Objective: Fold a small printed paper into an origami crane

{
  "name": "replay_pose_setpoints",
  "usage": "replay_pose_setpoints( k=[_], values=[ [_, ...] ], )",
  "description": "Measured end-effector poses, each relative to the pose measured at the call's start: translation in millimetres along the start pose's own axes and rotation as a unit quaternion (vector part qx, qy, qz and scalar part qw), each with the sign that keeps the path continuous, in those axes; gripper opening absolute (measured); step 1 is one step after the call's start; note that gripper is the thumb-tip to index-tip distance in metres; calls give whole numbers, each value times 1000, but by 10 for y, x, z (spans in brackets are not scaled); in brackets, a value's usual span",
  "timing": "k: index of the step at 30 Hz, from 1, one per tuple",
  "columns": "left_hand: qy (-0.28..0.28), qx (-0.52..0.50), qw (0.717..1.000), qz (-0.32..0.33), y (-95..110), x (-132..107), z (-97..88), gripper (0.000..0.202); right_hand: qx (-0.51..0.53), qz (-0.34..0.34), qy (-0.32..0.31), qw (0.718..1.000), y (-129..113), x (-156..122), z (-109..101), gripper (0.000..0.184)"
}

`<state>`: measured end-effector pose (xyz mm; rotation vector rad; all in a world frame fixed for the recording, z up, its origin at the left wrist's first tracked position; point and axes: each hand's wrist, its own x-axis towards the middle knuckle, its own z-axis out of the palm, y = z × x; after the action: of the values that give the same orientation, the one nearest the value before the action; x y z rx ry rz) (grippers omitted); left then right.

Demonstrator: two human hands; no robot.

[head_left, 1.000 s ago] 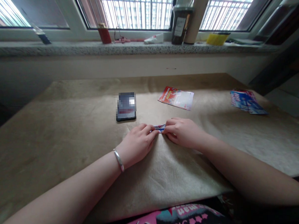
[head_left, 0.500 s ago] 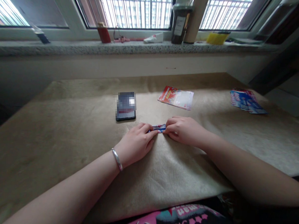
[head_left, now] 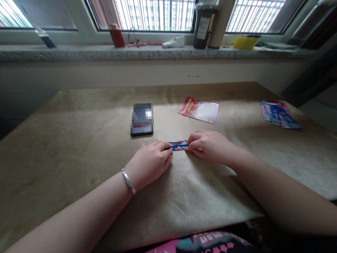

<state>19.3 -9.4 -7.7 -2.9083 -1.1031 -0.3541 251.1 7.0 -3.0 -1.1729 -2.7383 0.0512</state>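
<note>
A narrow strip of folded blue printed paper (head_left: 179, 145) lies on the tabletop between my hands, its long side running left to right. My left hand (head_left: 153, 160), with a silver bracelet at the wrist, pinches the strip's left end. The fingertips of my right hand (head_left: 206, 145) are closed on the right end. Both ends are partly hidden by my fingers. White and red print shows along the middle, and a greyish inner face shows along its upper edge.
Beyond my left hand lies a phone (head_left: 141, 120), its screen blurred out. Red and white printed leaflets (head_left: 199, 110) rest behind the strip. A fanned stack of blue leaflets (head_left: 280, 114) is at the far right. Several items line the stone windowsill (head_left: 85, 55).
My left hand has slid slightly left along the strip, with its fingers now more curled at the end. More of the blue printed face is visible. My right hand has barely moved.
</note>
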Motion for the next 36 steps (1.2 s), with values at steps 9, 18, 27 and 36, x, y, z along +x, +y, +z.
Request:
replay_pose_setpoints(
  k=[9,18,27,36],
  values=[
    [-12,-36,998,-42,-17,-12,7,28,9,-6,8,1000,17,7,5,18],
    [-10,-41,999,-28,-46,35,-29,25,0,3,2,1000,-3,11,5,18],
    [-11,3,999,32,-25,45,36,16,-30,2,12,999,-112,34,44,15],
    [16,-50,999,1,-80,41,77,17,-38,9,39,998,-127,64,117,22]
  ],
)
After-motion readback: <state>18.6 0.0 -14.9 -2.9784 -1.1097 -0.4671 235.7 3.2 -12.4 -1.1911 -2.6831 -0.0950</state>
